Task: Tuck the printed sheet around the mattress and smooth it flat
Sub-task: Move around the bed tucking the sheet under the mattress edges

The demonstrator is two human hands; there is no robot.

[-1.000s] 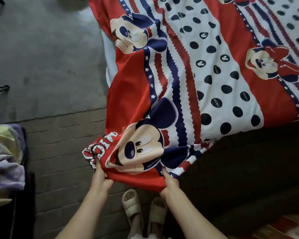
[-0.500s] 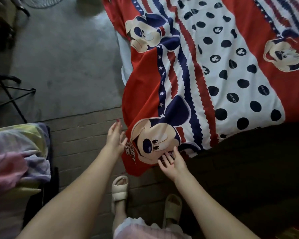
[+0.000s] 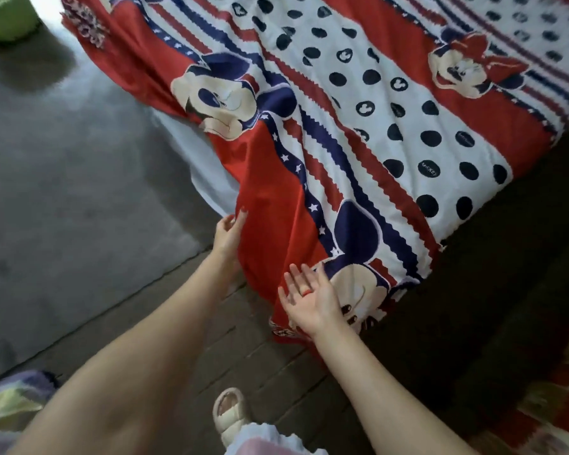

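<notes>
The printed sheet (image 3: 358, 126), red, white and navy with cartoon mice and black dots, lies over the mattress (image 3: 207, 178), whose pale side shows at the left. Its near corner hangs loose down to the floor, with wrinkles across the top. My left hand (image 3: 228, 234) is open, fingertips touching the sheet's left hanging edge. My right hand (image 3: 309, 298) is open and palm up in front of the drooping corner, holding nothing.
A grey floor and brick paving (image 3: 230, 356) lie below the bed. A green bucket (image 3: 5, 16) stands at top left. Folded pastel cloth (image 3: 4, 402) sits at bottom left, a patterned rug (image 3: 539, 405) at bottom right. My sandalled foot (image 3: 232, 413) is near the corner.
Both hands gripped the sheet's bottom corner a second ago, then let it go. The corner now hangs loose and both hands are open, left at the side edge, right palm up.
</notes>
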